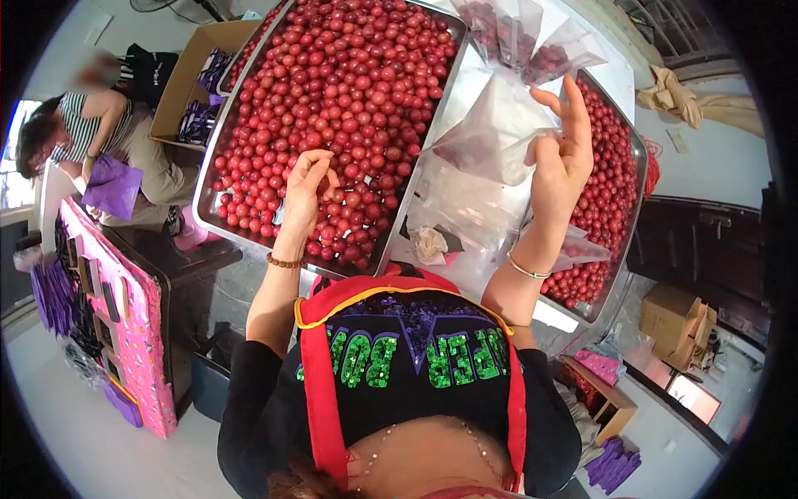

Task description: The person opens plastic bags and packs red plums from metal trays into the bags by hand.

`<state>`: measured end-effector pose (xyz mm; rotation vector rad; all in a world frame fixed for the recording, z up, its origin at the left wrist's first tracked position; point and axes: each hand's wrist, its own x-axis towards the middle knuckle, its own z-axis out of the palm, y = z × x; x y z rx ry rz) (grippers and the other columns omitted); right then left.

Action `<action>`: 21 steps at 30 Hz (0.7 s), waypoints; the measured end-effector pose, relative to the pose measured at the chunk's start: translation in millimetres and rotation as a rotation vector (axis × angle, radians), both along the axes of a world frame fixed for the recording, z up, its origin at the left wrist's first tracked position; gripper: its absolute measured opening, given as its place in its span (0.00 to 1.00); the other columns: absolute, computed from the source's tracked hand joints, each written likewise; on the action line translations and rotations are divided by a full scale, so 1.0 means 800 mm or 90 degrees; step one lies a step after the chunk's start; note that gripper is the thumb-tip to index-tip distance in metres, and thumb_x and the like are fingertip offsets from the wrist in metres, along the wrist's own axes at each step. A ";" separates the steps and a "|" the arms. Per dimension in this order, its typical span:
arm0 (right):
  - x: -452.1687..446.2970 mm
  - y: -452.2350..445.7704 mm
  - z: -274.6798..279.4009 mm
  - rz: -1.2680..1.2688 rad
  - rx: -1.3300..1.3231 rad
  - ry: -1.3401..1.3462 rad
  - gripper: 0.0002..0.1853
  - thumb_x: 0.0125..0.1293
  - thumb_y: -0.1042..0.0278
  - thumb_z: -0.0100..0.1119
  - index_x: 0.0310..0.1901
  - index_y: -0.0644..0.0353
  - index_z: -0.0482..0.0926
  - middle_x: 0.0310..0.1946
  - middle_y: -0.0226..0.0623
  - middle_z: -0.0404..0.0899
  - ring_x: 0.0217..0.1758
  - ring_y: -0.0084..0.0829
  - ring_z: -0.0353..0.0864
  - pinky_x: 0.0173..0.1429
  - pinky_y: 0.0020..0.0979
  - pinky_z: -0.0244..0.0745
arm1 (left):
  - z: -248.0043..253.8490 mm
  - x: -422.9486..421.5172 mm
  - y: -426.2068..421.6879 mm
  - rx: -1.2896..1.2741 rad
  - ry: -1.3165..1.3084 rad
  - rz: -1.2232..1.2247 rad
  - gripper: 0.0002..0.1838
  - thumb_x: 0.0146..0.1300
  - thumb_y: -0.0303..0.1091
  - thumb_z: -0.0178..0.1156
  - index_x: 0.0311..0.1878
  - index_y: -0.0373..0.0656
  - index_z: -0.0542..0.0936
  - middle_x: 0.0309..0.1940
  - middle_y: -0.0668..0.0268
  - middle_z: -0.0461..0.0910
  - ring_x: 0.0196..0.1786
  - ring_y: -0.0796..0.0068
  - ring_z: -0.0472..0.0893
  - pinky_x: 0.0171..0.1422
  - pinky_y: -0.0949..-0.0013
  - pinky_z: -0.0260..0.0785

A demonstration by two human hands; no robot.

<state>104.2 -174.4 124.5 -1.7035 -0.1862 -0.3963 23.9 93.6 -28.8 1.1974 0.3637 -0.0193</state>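
Note:
My left hand point(309, 190) hangs over the near part of a metal tray point(203, 179) heaped with small, round, shiny red fruits point(357, 91). Its fingers are curled in toward the thumb; what they hold, if anything, is hidden. Over the right side of the table, my right hand point(565, 154) is raised with its fingers apart. A clear plastic bag point(490, 125) stands beside its thumb; I cannot tell whether they touch. More flat clear bags point(465, 204) lie between the two trays. Behind the right forearm is a second metal tray point(638, 179) of red fruits.
Filled clear bags point(507, 37) stand at the table's far side. A crumpled tissue point(431, 246) lies near the front edge. At left, another person point(100, 133) sits holding a purple piece point(114, 185) near a cardboard box point(220, 41) and a pink-covered table point(137, 333).

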 end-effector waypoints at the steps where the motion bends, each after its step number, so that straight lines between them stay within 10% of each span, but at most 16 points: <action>1: 0.002 -0.005 0.003 0.031 -0.056 -0.015 0.32 0.52 0.85 0.40 0.63 0.61 0.64 0.51 0.44 0.75 0.21 0.12 0.63 0.26 0.15 0.62 | 0.000 0.000 -0.001 -0.013 -0.004 0.012 0.08 0.67 0.34 0.50 0.44 0.42 0.73 0.21 0.70 0.72 0.22 0.84 0.66 0.26 0.80 0.58; 7: 0.008 -0.021 0.022 0.047 -0.373 -0.104 0.36 0.50 0.87 0.40 0.64 0.54 0.64 0.52 0.36 0.75 0.28 0.20 0.72 0.34 0.20 0.68 | -0.005 -0.001 -0.003 -0.038 -0.010 0.006 0.09 0.64 0.30 0.53 0.47 0.42 0.72 0.24 0.73 0.72 0.23 0.87 0.66 0.26 0.82 0.58; 10: 0.004 -0.011 0.023 0.087 -0.493 -0.130 0.35 0.49 0.89 0.41 0.62 0.54 0.66 0.54 0.44 0.72 0.58 0.42 0.71 0.60 0.31 0.63 | -0.003 -0.005 -0.010 0.023 -0.047 0.008 0.13 0.60 0.25 0.58 0.48 0.42 0.72 0.24 0.74 0.72 0.21 0.88 0.66 0.24 0.84 0.56; 21: 0.017 0.018 -0.008 0.076 -0.384 -0.243 0.30 0.51 0.86 0.45 0.59 0.56 0.69 0.53 0.45 0.72 0.51 0.45 0.75 0.50 0.36 0.73 | 0.003 -0.012 -0.023 0.023 -0.026 -0.085 0.19 0.59 0.22 0.58 0.55 0.39 0.71 0.27 0.72 0.74 0.24 0.87 0.69 0.27 0.83 0.60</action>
